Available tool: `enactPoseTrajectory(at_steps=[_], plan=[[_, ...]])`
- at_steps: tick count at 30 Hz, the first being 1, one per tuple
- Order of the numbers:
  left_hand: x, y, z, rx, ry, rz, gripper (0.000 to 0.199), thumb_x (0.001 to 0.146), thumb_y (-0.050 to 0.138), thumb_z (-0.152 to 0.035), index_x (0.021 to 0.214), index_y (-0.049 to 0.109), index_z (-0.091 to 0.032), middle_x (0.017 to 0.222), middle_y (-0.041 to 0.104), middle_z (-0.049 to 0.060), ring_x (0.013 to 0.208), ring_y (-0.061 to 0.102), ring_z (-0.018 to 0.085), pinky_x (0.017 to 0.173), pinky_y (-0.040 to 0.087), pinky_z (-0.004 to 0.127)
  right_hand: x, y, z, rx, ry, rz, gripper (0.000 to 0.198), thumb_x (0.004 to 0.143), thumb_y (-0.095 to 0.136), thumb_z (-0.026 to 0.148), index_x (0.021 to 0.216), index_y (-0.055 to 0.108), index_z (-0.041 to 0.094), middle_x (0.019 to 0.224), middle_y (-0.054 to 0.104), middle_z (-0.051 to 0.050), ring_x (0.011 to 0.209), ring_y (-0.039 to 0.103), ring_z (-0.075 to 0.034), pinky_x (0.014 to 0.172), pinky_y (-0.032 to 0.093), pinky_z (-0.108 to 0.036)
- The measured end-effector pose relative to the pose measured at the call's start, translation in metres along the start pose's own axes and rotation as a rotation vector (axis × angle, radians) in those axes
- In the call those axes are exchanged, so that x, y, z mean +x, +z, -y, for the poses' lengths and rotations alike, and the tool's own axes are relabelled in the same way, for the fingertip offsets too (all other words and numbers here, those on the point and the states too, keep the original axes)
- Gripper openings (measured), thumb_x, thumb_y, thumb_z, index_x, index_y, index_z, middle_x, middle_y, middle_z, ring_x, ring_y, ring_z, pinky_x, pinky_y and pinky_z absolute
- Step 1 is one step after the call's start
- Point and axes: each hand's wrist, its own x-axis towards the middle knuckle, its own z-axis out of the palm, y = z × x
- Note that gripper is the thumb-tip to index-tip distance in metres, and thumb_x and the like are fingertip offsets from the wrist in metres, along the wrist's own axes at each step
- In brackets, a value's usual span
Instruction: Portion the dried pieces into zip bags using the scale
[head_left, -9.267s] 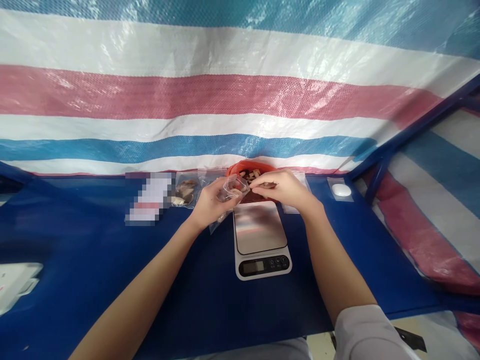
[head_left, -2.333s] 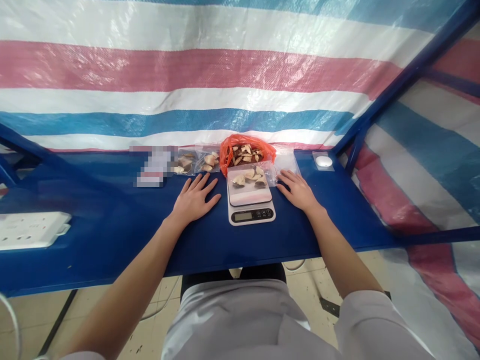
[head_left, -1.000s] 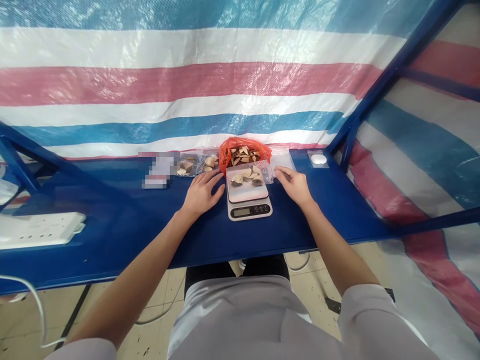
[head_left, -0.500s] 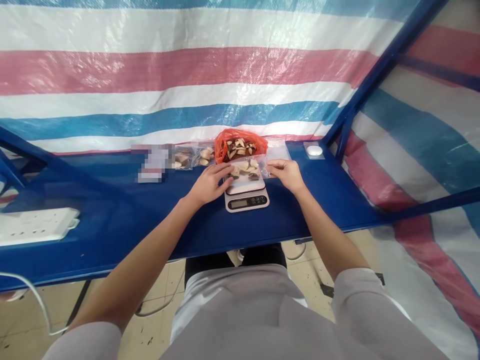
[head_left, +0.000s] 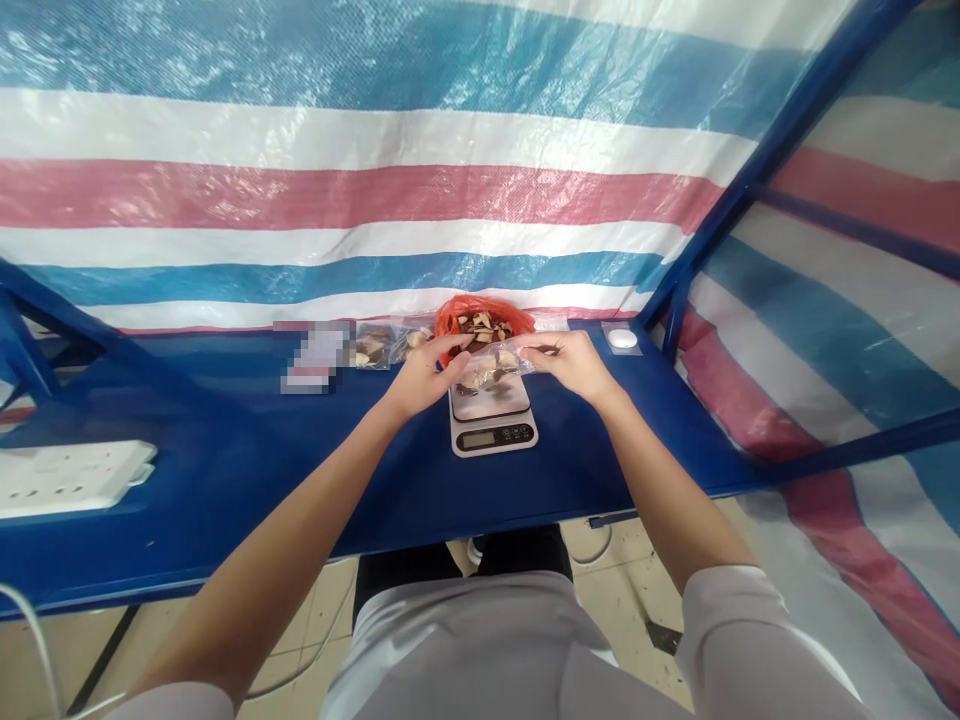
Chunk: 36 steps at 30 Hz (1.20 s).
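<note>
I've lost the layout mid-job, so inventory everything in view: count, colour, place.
Held bag: one, clear, filled, over scale
Scale: one, white and black, centre
Open bag: one, orange-red, behind scale
Pieces: many, brownish, inside open bag
Filled bags: two, clear, left of open bag
Blurred item: one, whitish, further left
Packet: one, clear, white inside, table's right
Power strip: one, white, left
Table: one, blue, centre
Sheeting: uncounted, red-white-blue, behind and right
Frame bars: several, blue, both sides
Cables: uncounted, whitish, low down
Floor: one, beige, below table
Shirt: one, grey, bottom
Trousers: one pair, black, below table
Left hand, right hand: one each, bare, on held bag
</note>
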Motion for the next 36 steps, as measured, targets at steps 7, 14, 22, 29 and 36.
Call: enactPoseTrajectory(at_steps=[7,14,22,29,36], plan=[[0.027,-0.001,-0.024,-0.285,-0.191,0.074,0.053,0.094,0.056,-0.055,0.131,0.067,-0.02,0.136,0.069,0.009,0.128,0.062,0.03,0.112,0.047,0.043,0.024,0.006,0.021,-0.015,-0.147,0.099,0.024,0.089,0.066,0.028,0.108,0.081,0.028,0.111,0.08,0.002,0.103,0.075,-0.024,0.091,0.06,-0.035],[0.043,0.001,-0.018,-0.504,-0.321,0.177,0.055,0.086,0.063,-0.065,0.112,0.078,-0.019,0.106,0.078,0.008,0.098,0.071,0.026,0.085,0.058,0.037,0.034,0.013,0.02,0.043,-0.186,0.103,0.022,0.089,0.068,0.03,0.106,0.082,0.025,0.107,0.081,-0.001,0.095,0.076,-0.024,0.085,0.059,-0.033],[0.034,0.016,-0.007,-0.849,-0.454,-0.022,0.039,0.065,0.088,-0.05,0.083,0.077,-0.017,0.088,0.077,0.006,0.084,0.07,0.021,0.079,0.057,0.031,0.036,0.02,-0.013,0.169,-0.104,0.005,0.022,0.084,0.074,0.039,0.098,0.082,0.025,0.104,0.081,-0.004,0.099,0.075,-0.025,0.092,0.058,-0.038],[0.023,0.033,-0.023,-1.04,-0.608,-0.298,0.024,0.079,0.079,-0.034,0.082,0.061,-0.018,0.083,0.074,0.003,0.073,0.072,0.016,0.07,0.059,0.029,0.037,0.044,-0.036,0.505,0.296,-0.136,0.047,0.07,0.083,0.056,0.103,0.079,0.024,0.104,0.079,-0.005,0.096,0.075,-0.024,0.076,0.064,-0.035],[0.024,0.041,-0.015,-1.08,-0.649,-0.331,0.034,0.075,0.084,-0.042,0.087,0.064,-0.017,0.089,0.076,0.004,0.068,0.071,0.013,0.064,0.057,0.024,0.035,0.063,-0.037,0.661,0.379,-0.126,0.05,0.058,0.088,0.062,0.086,0.081,0.022,0.085,0.08,-0.003,0.077,0.075,-0.02,0.064,0.064,-0.03]])
